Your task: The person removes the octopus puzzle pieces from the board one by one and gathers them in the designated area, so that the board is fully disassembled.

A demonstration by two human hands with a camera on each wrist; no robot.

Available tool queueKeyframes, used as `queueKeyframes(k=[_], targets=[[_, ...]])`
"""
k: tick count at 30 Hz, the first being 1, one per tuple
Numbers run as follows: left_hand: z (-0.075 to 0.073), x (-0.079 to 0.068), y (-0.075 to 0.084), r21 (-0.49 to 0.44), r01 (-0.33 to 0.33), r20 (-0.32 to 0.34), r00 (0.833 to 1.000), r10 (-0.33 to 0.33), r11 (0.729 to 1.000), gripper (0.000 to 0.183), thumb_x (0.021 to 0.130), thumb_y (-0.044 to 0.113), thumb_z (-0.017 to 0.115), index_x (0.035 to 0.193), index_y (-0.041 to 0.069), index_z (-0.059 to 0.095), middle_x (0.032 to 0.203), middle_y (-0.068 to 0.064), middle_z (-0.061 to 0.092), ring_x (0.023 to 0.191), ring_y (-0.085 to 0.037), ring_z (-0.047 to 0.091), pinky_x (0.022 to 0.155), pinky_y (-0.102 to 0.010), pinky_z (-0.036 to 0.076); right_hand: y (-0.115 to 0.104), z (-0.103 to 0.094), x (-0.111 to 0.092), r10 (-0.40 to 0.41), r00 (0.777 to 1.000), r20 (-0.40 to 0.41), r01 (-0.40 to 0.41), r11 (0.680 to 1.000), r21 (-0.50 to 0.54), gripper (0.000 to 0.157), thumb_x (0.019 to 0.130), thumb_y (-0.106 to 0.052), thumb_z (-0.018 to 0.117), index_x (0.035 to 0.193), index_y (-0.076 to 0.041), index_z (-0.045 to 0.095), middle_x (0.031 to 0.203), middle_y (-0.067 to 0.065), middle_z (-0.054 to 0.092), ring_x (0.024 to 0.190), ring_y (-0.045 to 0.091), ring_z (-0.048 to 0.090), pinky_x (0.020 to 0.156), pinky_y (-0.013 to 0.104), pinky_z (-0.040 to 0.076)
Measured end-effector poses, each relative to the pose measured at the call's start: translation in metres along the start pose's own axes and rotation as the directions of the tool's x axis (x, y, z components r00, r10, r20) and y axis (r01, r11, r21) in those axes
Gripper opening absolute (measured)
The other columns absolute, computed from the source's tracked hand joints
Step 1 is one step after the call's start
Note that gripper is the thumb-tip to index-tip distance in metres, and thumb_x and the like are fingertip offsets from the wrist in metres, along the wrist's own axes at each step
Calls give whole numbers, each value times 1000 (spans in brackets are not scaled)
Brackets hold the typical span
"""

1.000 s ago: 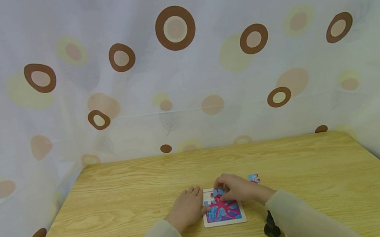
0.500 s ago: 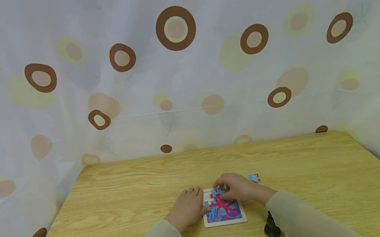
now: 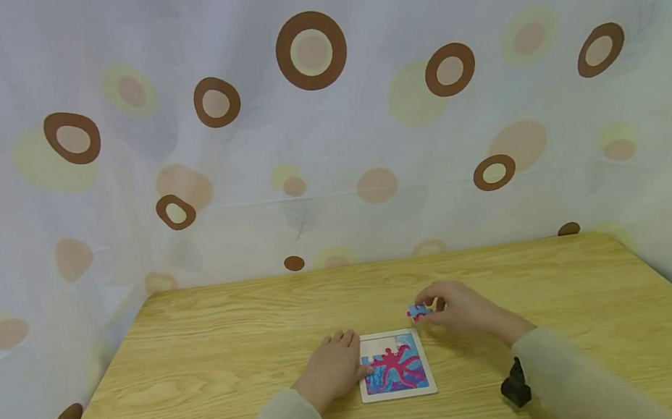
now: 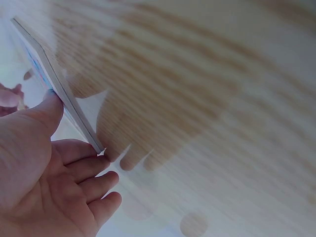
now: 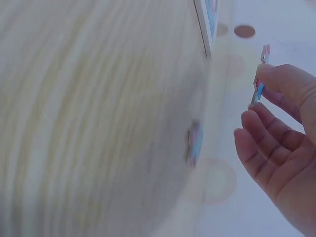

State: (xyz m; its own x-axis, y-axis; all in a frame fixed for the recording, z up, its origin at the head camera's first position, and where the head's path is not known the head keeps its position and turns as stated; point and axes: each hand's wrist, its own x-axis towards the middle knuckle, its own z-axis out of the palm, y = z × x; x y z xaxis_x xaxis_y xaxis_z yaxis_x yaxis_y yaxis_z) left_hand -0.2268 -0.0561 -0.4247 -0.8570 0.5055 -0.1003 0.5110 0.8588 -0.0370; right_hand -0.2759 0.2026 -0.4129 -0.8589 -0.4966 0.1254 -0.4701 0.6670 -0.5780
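Observation:
A small jigsaw puzzle with a pink octopus on blue lies in a white-rimmed tray (image 3: 400, 395); its upper left and middle are bare white. My left hand (image 3: 334, 371) rests along the tray's left edge. In the left wrist view its thumb (image 4: 49, 111) touches the rim and the other fingers lie loosely extended. Above and right of the tray, my right hand (image 3: 465, 308) pinches a blue and pink puzzle piece (image 3: 419, 311) between thumb and fingers. Another puzzle piece (image 5: 195, 144), blurred, lies on the table in the right wrist view; the right hand hides it in the head view.
A wooden table (image 3: 231, 336) spreads around the tray. Light curtains with brown and yellow circles (image 3: 311, 50) stand behind the table and on both sides. A black device (image 3: 515, 386) is strapped at the right wrist.
My right hand has moved from the tray's top up and to the right, holding a puzzle piece clear of the tray. The tray's upper middle now shows bare. My left hand stays put.

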Motion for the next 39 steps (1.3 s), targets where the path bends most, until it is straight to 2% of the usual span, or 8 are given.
queueKeyframes(k=[6,9,16,21,28,39], targets=[[1,1,1,-2,4,3,1000,-4,1000,63,92,45,49,137,1,42,137,-11,44,127,-24,38,104,-36,31,26,-28,-19,16,998,-68,-20,998,-63,22,84,-12,68,105,-4,66,85,0,56,72,14,51,58,28,46],[0,0,1,-5,4,9,1000,-4,1000,63,92,45,48,137,1,42,138,-12,43,128,-24,37,104,-36,31,41,-38,-29,48,994,-95,-56,995,-83,22,83,-11,68,104,-4,66,84,1,57,72,15,51,61,31,47],[3,1,0,-5,7,8,1000,-7,1000,63,92,45,48,137,1,42,138,-11,43,128,-24,37,104,-36,31,70,-57,-53,125,986,-109,-137,984,-111,23,85,-14,67,106,-4,65,87,2,56,75,17,51,64,35,46],[2,0,1,-2,4,3,1000,-4,1000,63,93,45,48,137,1,41,138,-11,43,128,-24,37,104,-36,31,84,-64,-65,155,983,-99,-167,978,-124,21,86,-12,65,104,-3,65,86,3,55,76,19,51,65,37,46],[0,0,1,-13,4,18,1000,-4,1000,63,93,45,47,138,1,41,139,-11,42,128,-24,36,105,-37,30,103,-71,-79,158,985,-65,-165,977,-132,20,84,-8,66,102,1,64,85,4,56,75,21,52,62,36,47],[0,0,1,-16,2,15,1000,-1,1000,62,93,44,48,138,1,41,138,-11,42,128,-24,36,104,-37,30,111,-73,-84,162,986,-33,-165,977,-134,17,83,-5,66,99,1,64,83,2,56,73,19,53,61,34,47]])
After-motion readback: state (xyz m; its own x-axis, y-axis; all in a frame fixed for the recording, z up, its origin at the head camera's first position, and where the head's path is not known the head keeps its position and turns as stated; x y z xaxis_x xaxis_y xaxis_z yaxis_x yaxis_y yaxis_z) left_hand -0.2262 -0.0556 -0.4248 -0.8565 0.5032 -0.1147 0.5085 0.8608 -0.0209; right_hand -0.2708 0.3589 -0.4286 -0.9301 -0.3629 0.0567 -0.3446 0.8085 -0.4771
